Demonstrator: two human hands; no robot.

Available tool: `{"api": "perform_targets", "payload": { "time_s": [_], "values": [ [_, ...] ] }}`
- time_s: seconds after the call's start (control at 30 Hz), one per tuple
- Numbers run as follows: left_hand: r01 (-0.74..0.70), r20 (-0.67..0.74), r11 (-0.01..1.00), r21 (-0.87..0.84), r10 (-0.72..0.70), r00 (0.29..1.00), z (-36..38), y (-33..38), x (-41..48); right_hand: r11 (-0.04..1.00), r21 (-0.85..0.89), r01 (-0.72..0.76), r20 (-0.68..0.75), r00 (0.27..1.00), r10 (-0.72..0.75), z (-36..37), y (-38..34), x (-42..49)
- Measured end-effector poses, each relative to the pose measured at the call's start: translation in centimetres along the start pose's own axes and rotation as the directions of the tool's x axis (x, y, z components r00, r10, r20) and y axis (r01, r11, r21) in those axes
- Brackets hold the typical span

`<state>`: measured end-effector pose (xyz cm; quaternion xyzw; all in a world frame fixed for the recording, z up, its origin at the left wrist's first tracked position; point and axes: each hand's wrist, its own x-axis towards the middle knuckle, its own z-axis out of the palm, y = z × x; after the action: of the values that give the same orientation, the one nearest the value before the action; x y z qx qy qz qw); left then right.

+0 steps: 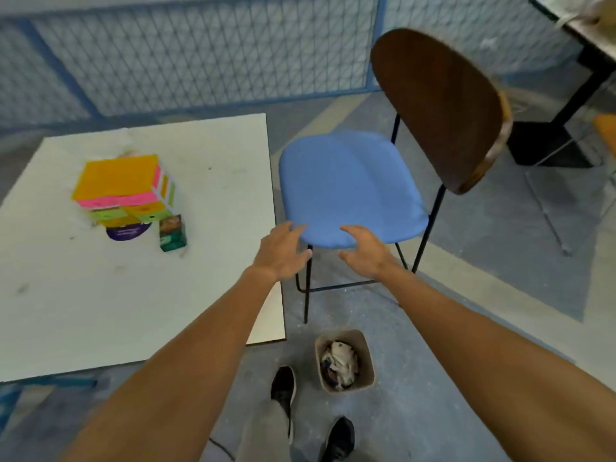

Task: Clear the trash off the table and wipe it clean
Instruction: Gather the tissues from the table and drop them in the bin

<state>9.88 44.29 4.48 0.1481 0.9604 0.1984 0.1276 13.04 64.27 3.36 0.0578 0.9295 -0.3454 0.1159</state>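
A white table fills the left of the view, with faint smudges on its top. On it stands a pile of bright orange, pink and green boxes over a purple lid, and beside them a small green carton. My left hand reaches out with relaxed fingers at the front edge of a blue chair seat, holding nothing. My right hand is spread just below that same edge, also holding nothing. A small beige bin on the floor between chair and feet holds crumpled paper.
The chair has a dark wooden backrest and thin black legs, standing right beside the table's right edge. A blue mesh fence runs along the back. Another table with a black base is at the far right. My two shoes stand near the bin.
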Motion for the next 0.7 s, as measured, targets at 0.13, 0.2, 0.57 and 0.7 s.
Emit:
{"api": "perform_targets", "payload": {
  "time_s": [0.13, 0.2, 0.57, 0.7],
  "values": [
    [0.092, -0.023, 0.996, 0.013, -0.092, 0.996, -4.1, -3.0, 0.2, 0.999, -0.013, 0.051, 0.015, 0.999, -0.051, -0.8, -4.7, 2.6],
    [0.127, -0.048, 0.992, 0.009, -0.127, 0.991, -6.2, -4.8, 0.7, 0.996, -0.016, 0.093, 0.023, 0.995, -0.092, -0.9, -7.3, 4.2],
    [0.223, -0.165, 0.975, -0.003, -0.220, 0.961, -17.7, -18.1, 6.3, 0.978, -0.014, 0.207, 0.030, 0.978, -0.207, 4.1, -22.3, 16.1],
    [0.235, -0.179, 0.971, -0.037, -0.238, 0.955, -22.0, -25.0, 9.3, 0.977, -0.007, 0.215, 0.038, 0.976, -0.215, 7.2, -27.8, 21.2]
  ]
}}
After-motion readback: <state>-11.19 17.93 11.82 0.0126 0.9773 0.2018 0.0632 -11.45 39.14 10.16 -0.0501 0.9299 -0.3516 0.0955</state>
